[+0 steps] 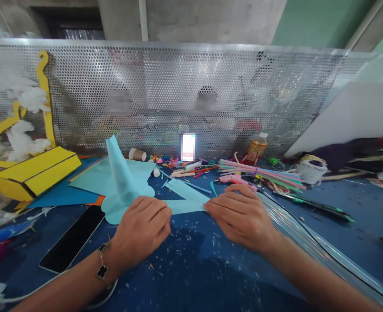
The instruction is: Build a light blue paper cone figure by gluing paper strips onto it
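Note:
A light blue paper strip (186,207) stretches between my two hands above the dark blue table. My left hand (143,227), with a bracelet at the wrist, is closed on the strip's left part, its fingertips partly hidden. At the strip's right end, my right hand (243,214) pinches the paper between thumb and fingers. Behind the strip lies another light blue paper piece (184,190), slanting; whether the two are joined, I cannot tell. Just beyond my left hand stands a rolled light blue paper cone (117,167), on a scalloped paper piece (112,213).
A black phone (72,238) lies left of my left forearm, near a yellow box (37,171). A pink glue gun (238,180), pastel sticks (263,174) and a drink bottle (255,148) are behind my right hand. A lit phone (188,148) leans before a perforated metal panel (171,82).

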The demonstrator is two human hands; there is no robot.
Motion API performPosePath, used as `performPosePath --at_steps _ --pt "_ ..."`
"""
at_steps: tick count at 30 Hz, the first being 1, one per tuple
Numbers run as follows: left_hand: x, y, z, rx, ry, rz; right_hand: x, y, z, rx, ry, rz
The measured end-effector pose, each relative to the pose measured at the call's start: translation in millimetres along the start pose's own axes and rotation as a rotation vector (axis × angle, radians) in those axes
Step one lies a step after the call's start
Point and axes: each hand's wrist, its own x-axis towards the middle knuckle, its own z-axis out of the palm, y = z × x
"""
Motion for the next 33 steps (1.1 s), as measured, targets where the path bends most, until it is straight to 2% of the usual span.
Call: performPosePath --at_steps 6,9,14,17,22,24,28,33 --pt "2 -6 -1.3 0.008 0.005 -0.047 -2 2 -3 -0.017 -0.008 0.024" --pt "-1 -19 -1.5 0.039 0.002 -0.05 -8 13 -6 -0.03 -0.01 0.039" --pt "-2 -38 -3.6 0.135 0.053 -0.091 -15 35 -14 -0.156 0.076 0.09" --pt "0 -30 -5.1 0.127 0.088 -0.039 -15 32 -13 -0.148 0.024 0.062" --pt "0 -12 -1.2 0.078 -0.021 0.056 -6 8 -7 -0.04 -0.012 0.019" --pt "-1 -10 0.8 0.072 -0.024 0.051 -2 1 -6 -0.061 -0.028 0.0" --pt "-2 -5 2.8 0.11 -0.004 0.056 1 -13 -1 -0.179 -0.14 -0.011" --pt "-2 11 6.0 0.113 -0.036 0.123 0 -29 8 -0.144 -0.219 -0.024"
